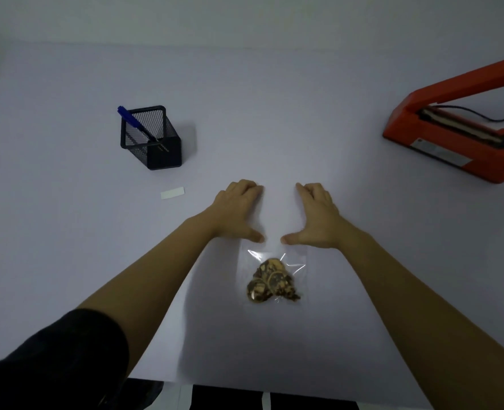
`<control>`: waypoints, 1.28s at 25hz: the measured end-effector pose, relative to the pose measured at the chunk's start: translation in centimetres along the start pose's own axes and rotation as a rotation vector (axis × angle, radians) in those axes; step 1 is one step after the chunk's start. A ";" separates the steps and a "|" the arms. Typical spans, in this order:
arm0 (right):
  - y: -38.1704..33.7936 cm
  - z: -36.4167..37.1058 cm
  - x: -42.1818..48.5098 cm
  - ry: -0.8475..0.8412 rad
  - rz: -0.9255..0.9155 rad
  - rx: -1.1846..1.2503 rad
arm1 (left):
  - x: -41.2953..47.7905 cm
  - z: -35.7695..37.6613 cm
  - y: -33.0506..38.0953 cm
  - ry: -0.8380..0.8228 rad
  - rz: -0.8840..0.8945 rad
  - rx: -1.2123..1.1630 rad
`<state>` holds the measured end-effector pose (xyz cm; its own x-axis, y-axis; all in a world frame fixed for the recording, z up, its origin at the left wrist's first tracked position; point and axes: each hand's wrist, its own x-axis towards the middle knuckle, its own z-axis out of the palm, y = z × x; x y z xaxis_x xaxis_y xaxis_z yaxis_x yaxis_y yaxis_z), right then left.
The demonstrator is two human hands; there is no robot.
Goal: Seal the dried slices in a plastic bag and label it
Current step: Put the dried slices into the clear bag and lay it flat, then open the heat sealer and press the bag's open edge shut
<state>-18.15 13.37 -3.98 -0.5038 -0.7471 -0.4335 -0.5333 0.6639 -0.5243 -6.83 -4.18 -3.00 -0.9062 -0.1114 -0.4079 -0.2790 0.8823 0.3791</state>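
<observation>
On the white table [274, 113] before the person, the plastic bag [296, 257] of dried slices [270, 282] lay flat, left hand [239, 211] and right hand [317, 216] resting palm-down at its top edge, gripping nothing.

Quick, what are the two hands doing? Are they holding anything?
The left hand is open, pressing flat on the plastic bag and gripping nothing.
The right hand is open, pressing flat on the same bag and gripping nothing.
</observation>
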 end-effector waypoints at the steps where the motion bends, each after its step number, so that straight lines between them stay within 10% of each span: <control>1: 0.3 -0.3 -0.3 0.019 0.011 0.105 | 0.0 -0.5 0.2 0.015 -0.014 -0.075; 14: 16.5 -11.6 -6.8 0.909 0.462 0.187 | 12.8 -4.3 16.3 0.051 0.062 -0.354; 32: 17.9 -7.1 -13.0 0.672 0.398 0.568 | 14.9 -1.8 21.1 0.078 -0.099 -0.681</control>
<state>-25.98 35.19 -2.51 -0.9544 -0.1788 -0.2391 0.0801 0.6180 -0.7821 -26.84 12.00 0.41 -0.8794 -0.2314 -0.4160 -0.4756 0.3858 0.7905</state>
